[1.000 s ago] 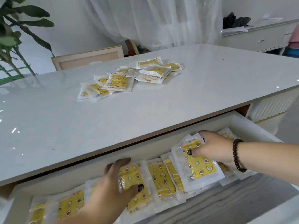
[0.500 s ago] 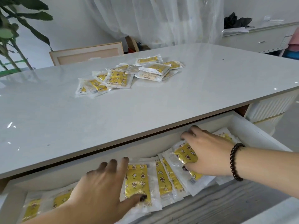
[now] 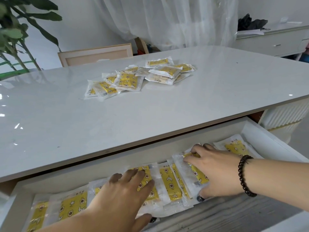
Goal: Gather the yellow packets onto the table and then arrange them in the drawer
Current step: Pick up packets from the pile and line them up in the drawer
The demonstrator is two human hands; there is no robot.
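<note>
A row of yellow packets in clear wrappers lies overlapping in the open white drawer under the table's front edge. My left hand rests flat on the packets in the middle of the row, fingers spread. My right hand, with a bead bracelet on the wrist, presses on a packet further right, fingertips at its far edge and thumb at its near edge. One more packet lies at the drawer's right end. A loose pile of yellow packets sits on the white table.
A chair back stands behind the table's far side. A leafy plant is at the far left, a sheer curtain at the back and a white sideboard at the far right. A ribbed white panel sits beside the drawer.
My right hand has laid its raised packet down onto the row and now presses on it. My left hand has flattened over the middle packets.
</note>
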